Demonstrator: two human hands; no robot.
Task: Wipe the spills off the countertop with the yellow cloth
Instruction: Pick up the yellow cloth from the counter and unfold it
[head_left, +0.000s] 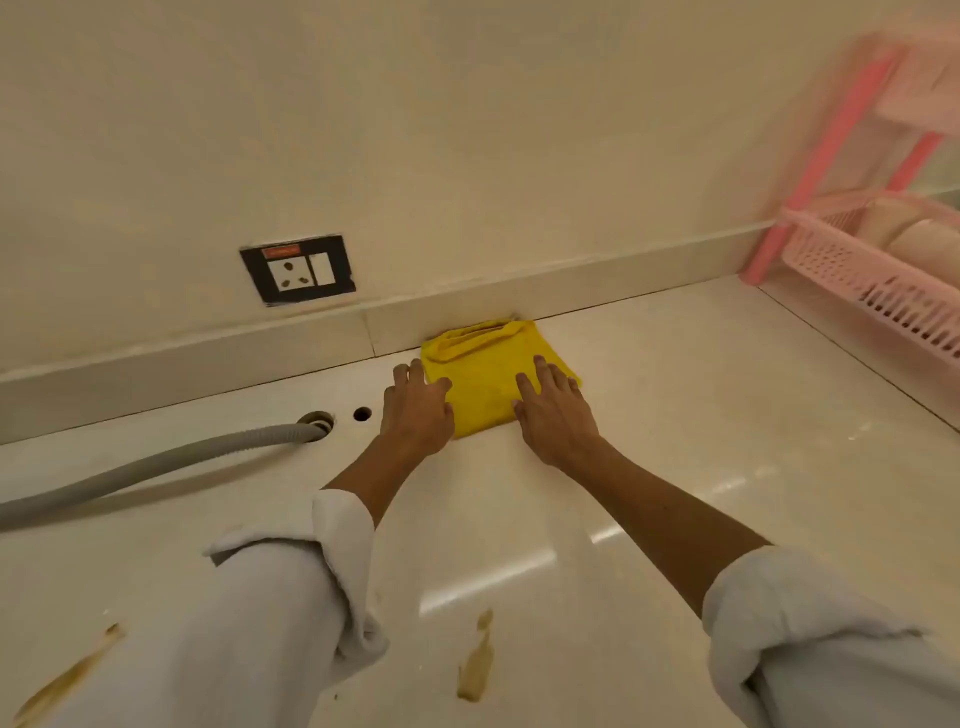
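Note:
A folded yellow cloth (485, 371) lies on the pale countertop (675, 415), pushed against the low back ledge. My left hand (415, 410) rests at the cloth's left edge, fingers spread and touching it. On the cloth's right part my right hand (553, 410) lies flat with its fingers spread. Neither hand grips the cloth. A brown spill streak (475, 665) marks the counter near me between my arms. Another brown smear (67, 675) runs along the front left.
A grey corrugated hose (156, 462) enters a hole in the counter at the left, beside a smaller hole (362, 413). A black wall socket (297, 269) sits above the ledge. A pink plastic rack (883, 270) stands at the right.

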